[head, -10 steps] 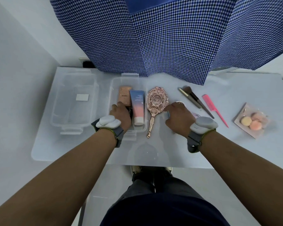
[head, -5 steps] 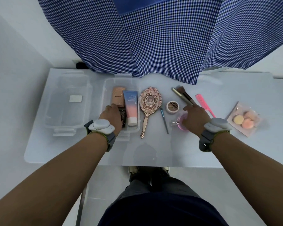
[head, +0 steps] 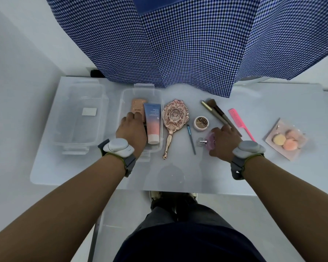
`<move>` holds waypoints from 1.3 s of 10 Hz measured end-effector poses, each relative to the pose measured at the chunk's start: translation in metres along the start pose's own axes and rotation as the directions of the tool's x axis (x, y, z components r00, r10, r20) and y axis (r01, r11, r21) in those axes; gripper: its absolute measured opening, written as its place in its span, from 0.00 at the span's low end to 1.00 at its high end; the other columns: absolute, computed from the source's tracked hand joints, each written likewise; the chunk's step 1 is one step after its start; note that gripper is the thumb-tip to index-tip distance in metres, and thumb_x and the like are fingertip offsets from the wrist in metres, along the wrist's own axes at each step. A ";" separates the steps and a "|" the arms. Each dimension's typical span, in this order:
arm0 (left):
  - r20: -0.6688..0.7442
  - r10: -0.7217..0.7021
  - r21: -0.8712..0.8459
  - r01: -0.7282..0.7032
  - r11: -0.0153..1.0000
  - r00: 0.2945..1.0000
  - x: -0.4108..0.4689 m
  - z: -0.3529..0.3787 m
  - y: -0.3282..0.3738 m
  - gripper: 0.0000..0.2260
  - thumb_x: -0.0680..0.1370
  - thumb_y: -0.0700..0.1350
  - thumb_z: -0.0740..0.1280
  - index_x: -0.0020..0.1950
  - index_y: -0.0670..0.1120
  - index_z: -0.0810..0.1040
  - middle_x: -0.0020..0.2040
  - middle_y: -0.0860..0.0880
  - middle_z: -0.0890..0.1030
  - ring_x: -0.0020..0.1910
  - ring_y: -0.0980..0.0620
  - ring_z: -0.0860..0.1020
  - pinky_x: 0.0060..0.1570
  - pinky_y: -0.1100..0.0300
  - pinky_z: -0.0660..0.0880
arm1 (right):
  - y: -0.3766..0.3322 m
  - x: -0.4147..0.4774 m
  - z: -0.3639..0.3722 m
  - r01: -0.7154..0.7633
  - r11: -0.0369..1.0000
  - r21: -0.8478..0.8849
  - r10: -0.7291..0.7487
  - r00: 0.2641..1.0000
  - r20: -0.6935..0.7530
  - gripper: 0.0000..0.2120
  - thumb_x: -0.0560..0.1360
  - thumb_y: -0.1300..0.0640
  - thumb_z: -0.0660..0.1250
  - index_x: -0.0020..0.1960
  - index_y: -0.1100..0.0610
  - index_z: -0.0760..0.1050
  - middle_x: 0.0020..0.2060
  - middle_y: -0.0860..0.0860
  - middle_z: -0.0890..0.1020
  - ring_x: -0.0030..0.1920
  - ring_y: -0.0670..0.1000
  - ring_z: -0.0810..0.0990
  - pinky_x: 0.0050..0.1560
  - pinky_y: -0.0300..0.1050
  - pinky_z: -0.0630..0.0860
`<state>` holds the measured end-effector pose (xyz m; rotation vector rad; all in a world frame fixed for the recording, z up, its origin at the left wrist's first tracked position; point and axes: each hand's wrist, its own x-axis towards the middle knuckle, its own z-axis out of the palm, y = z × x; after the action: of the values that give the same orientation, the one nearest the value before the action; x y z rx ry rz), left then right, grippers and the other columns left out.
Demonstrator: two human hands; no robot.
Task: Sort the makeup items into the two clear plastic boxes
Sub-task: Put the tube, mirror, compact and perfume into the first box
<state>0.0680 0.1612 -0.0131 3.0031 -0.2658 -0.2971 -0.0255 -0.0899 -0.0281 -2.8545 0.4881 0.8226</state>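
Two clear plastic boxes stand at the table's left. The far-left box (head: 70,137) holds only a white label. The second box (head: 140,91) holds a peach palette (head: 138,105) and a blue-pink tube (head: 152,125). My left hand (head: 133,131) lies palm down inside this box, over a dark item that is mostly hidden. My right hand (head: 225,142) is curled over a pink perfume bottle (head: 208,141) lying on the table. Only the bottle's cap end shows.
On the table (head: 178,173) lie a rose-gold hand mirror (head: 173,120), a thin blue brush (head: 191,139), a round compact (head: 201,123), two makeup brushes (head: 216,112), a pink comb (head: 239,121) and a sponge pack (head: 285,138). A checked cloth (head: 178,44) hangs behind.
My right hand moved right from beside the mirror to the pink bottle, uncovering the compact and the blue brush. My left hand stayed in the second box.
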 end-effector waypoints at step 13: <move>0.307 -0.129 -0.259 0.213 0.942 0.943 0.078 -0.033 0.001 0.18 0.82 0.43 0.54 0.68 0.36 0.70 0.68 0.37 0.71 0.66 0.36 0.72 0.69 0.49 0.68 | -0.082 0.009 -0.044 -0.007 0.887 0.461 0.088 0.984 -0.155 0.22 0.74 0.53 0.65 0.67 0.58 0.72 0.62 0.58 0.76 0.64 0.59 0.74 0.65 0.49 0.71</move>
<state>0.1499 0.1493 0.0046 2.6886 0.0219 -0.7239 0.0313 -0.0244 0.0068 -2.4826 0.6741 0.3940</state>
